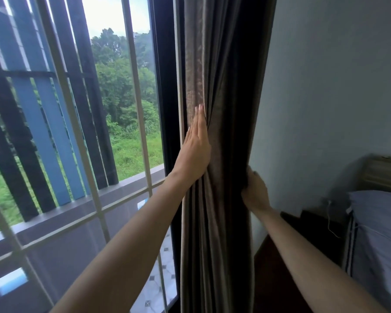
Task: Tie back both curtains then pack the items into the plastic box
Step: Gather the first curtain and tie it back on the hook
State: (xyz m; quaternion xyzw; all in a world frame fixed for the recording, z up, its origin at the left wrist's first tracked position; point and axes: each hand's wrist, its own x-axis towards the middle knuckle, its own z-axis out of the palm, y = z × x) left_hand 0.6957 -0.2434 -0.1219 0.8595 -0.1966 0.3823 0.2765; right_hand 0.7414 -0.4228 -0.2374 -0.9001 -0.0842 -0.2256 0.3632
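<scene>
A brown-grey curtain (pixel 224 86) hangs bunched in folds between the window and the wall. My left hand (pixel 195 145) lies flat against its left side, fingers straight and pointing up. My right hand (pixel 254 190) is lower, on the curtain's right edge next to the wall, with its fingers curled around behind the fabric. No tie-back, second curtain or plastic box is in view.
The window (pixel 122 109) with white bars fills the left, with trees beyond. A plain wall (pixel 325 86) stands right of the curtain. At the lower right are a bed with a pillow (pixel 379 233), a wooden headboard (pixel 384 172) and a dark bedside table (pixel 307 227).
</scene>
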